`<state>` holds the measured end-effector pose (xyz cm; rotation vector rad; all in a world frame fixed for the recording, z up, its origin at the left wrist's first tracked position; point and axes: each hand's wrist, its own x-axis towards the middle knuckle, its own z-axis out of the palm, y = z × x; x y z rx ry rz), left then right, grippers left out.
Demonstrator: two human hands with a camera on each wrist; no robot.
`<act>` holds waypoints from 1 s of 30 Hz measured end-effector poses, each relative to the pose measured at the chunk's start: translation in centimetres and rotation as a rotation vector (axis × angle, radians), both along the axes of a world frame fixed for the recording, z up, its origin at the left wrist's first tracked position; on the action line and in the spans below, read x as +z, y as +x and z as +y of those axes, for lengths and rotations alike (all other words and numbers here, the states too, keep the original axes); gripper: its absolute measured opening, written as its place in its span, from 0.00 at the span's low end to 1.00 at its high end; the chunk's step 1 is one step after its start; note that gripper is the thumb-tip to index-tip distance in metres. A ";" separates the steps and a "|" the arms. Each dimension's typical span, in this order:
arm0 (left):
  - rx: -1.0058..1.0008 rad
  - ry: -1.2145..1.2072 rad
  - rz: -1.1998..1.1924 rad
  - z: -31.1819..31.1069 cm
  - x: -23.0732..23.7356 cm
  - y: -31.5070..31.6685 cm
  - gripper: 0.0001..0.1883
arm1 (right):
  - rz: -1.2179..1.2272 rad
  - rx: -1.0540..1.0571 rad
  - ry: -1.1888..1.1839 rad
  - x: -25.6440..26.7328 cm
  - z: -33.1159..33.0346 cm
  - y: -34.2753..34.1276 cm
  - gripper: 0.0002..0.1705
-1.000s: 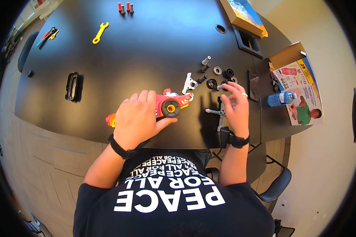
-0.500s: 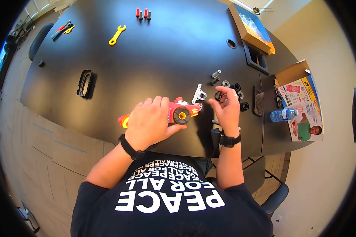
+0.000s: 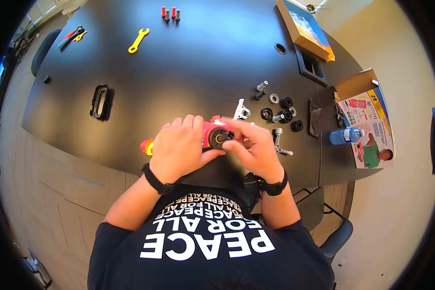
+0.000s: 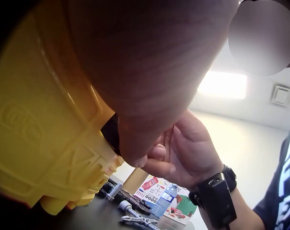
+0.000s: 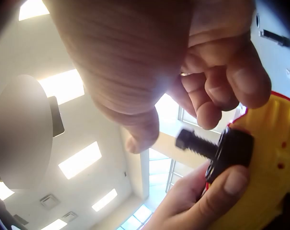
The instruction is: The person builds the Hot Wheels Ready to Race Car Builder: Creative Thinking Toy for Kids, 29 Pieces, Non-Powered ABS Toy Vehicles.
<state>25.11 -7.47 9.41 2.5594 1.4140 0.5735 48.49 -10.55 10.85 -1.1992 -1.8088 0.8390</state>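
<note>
My left hand (image 3: 176, 145) grips a red and yellow toy car (image 3: 147, 146) from above, its thumb pressing a black wheel (image 5: 238, 148) against the car's side. A black threaded bolt (image 5: 197, 143) stands in the middle of that wheel, head outward. Around the bolt, my right hand (image 3: 253, 147) hovers with fingers loosely bent. In the right wrist view its thumb and fingertips are apart from the bolt head. The car's yellow underside (image 4: 44, 124) fills the left side of the left wrist view.
Right of the hands lie a grey axle piece (image 3: 279, 142), several black wheels (image 3: 297, 125) and loose bolts (image 3: 261, 86). A white bracket (image 3: 241, 111) lies beyond the car. Further off are a yellow wrench (image 3: 139, 41), a black frame (image 3: 99, 101), a water bottle (image 3: 344, 136) and a printed box (image 3: 367, 121).
My right hand took a dark bolt from among the loose parts and moved left to the car. The bolt now stands in the wheel's centre. The left hand keeps its grip.
</note>
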 end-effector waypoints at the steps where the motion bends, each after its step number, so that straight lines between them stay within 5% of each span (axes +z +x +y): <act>1: 0.008 -0.001 0.000 -0.1 0.2 0.0 0.39 | 0.046 -0.054 -0.007 0.0 -0.2 0.7 0.25; 4: 0.012 -0.016 0.011 -0.1 0.7 -0.1 0.39 | 0.149 -0.248 -0.020 -0.7 -0.9 4.1 0.21; 6: 0.000 -0.032 0.017 -0.1 0.6 0.0 0.39 | -0.001 -0.454 0.023 -2.2 -1.2 7.2 0.15; 11: -0.008 -0.020 0.015 -0.2 0.5 0.1 0.38 | -0.630 -0.468 -0.006 -4.5 -5.3 16.1 0.26; 14: -0.019 -0.009 0.055 -0.1 0.4 0.2 0.38 | -0.540 -0.519 -0.164 -5.4 -6.8 16.9 0.27; 20: -0.004 -0.047 0.031 -0.2 0.7 -0.1 0.38 | -0.537 -0.417 -0.074 -5.9 -6.9 16.6 0.20; 22: -0.033 -0.021 -0.017 -0.2 0.6 -0.3 0.37 | -0.291 -0.424 -0.243 -4.4 -6.6 15.2 0.13; 28: -0.070 -0.102 -0.015 -0.2 0.7 -0.7 0.36 | -0.153 -0.304 -0.049 3.8 -4.3 9.2 0.11; 30: -0.065 -0.097 -0.038 -0.1 0.8 -0.7 0.36 | -0.307 -0.167 0.213 6.6 -2.9 7.5 0.11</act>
